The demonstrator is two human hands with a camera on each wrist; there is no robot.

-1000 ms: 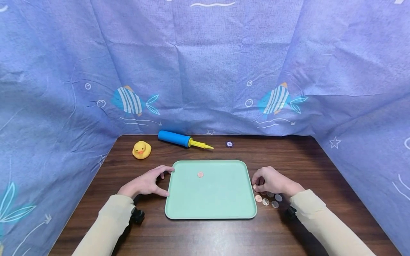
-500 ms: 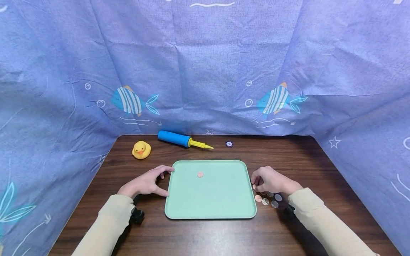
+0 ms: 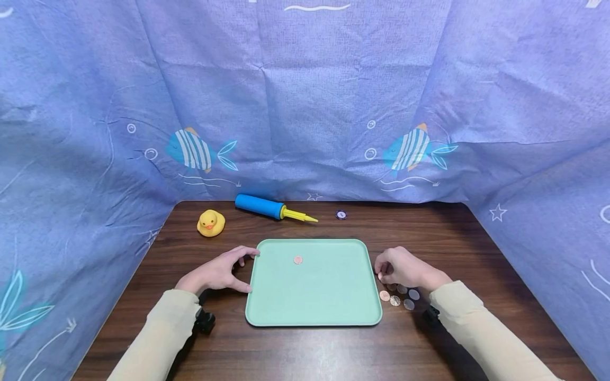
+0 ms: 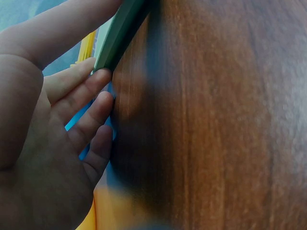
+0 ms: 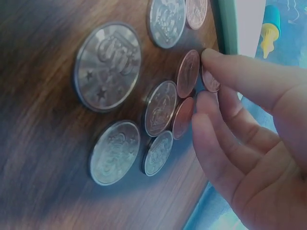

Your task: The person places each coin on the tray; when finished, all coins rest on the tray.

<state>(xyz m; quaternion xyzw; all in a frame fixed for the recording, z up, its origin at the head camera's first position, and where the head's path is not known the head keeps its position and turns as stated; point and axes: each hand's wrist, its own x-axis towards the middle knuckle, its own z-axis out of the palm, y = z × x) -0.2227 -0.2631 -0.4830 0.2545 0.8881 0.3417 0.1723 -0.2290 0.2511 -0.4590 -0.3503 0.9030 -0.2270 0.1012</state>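
- Head view: the green tray lies flat on the wooden bench. If its centre is the clock, with twelve away from the person, one copper coin lies in it at about eleven.
- Head view: the left hand is at nine, thumb and fingers spread apart, their tips at the tray's rim.
- Head view: the right hand is at three, just outside the rim, with fingers bent downwards. The loose coins lie near it, between three and four.
- Head view: farther away are the yellow duck at ten, the blue pump at eleven, and the small round chip between twelve and one. A patterned cloth hangs behind them.
- Left wrist view: the tray's edge comes in at eleven, and the fingers reach towards it, thumb well apart.
- Right wrist view: at two, thumb and fingers pinch the reddish coin, close to the tray's edge; I cannot tell if it is lifted. Eight loose coins, silver and copper in colour, lie beside the fingers.
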